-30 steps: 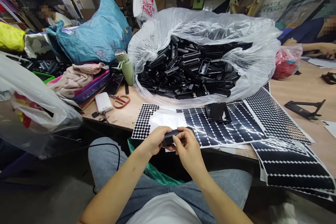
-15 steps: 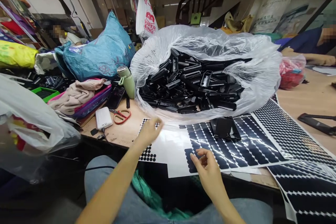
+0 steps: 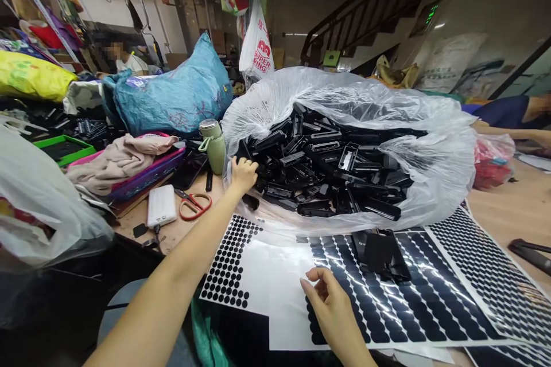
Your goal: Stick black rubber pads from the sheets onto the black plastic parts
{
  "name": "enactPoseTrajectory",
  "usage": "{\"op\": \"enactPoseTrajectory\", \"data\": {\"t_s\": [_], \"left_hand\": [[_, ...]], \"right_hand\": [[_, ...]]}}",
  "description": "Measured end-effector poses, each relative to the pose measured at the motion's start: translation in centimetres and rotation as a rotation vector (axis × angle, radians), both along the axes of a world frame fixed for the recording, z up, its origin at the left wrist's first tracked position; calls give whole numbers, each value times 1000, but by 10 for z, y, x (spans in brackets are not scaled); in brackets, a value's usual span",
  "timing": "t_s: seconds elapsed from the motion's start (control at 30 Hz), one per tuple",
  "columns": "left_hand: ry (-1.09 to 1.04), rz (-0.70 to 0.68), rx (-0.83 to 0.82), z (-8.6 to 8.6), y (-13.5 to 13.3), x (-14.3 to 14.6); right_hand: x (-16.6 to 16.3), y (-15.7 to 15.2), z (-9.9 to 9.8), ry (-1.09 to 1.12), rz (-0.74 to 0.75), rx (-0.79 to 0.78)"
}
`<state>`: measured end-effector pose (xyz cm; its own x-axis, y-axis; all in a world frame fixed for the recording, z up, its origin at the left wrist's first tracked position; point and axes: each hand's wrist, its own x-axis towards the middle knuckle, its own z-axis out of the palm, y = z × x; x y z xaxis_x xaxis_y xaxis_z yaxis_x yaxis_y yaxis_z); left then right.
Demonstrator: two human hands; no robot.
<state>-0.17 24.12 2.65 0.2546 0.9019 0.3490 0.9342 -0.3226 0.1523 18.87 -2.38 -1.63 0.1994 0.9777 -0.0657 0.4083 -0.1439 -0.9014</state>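
Observation:
My left hand (image 3: 243, 173) reaches to the left edge of a big clear plastic bag (image 3: 301, 89) heaped with black plastic parts (image 3: 340, 166). Its fingers are curled among the nearest parts; what they hold, if anything, is hidden. My right hand (image 3: 331, 305) hovers low over a sheet of black stickers (image 3: 400, 304), fingers loosely bent and apart, nothing in them. One black part (image 3: 381, 252) lies on that sheet. A patch of round black dots (image 3: 228, 266) fills the sheet's left corner.
Left of the bag stand a green bottle (image 3: 214, 144), red scissors (image 3: 194, 205), a white power bank (image 3: 161, 212), a pink tray with cloth (image 3: 129, 161) and a blue sack (image 3: 172, 94). A red-filled bag (image 3: 491, 157) and another person's arm (image 3: 516, 113) are at the right.
Both hands held a black part near my lap a second ago. That part is gone from them; the left hand has gone forward to the bag, the right stayed over the sheet.

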Motion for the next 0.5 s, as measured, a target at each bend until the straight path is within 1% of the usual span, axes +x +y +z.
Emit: {"op": "enactPoseTrajectory", "data": {"t_s": [0.07,0.13,0.23,0.3,0.37,0.43,0.5], "left_hand": [[-5,-53,9,-1,-10,14],[-18,-101,-13,-6,-23,29],[-73,-129,-46,-13,-42,42],[-132,-113,-47,-14,-51,40],[-192,-74,-34,-12,-56,32],[-271,-22,-35,-8,-60,21],[-425,28,-75,-4,-64,10]], "right_hand": [[-6,5,-1,2,-14,26],[-11,9,-2,-5,-11,38],[-16,13,-3,-56,94,11],[-19,17,-2,-104,171,4],[-28,26,-2,-150,247,35],[-42,43,-2,-214,372,68],[-60,66,-4,-318,481,50]]}}
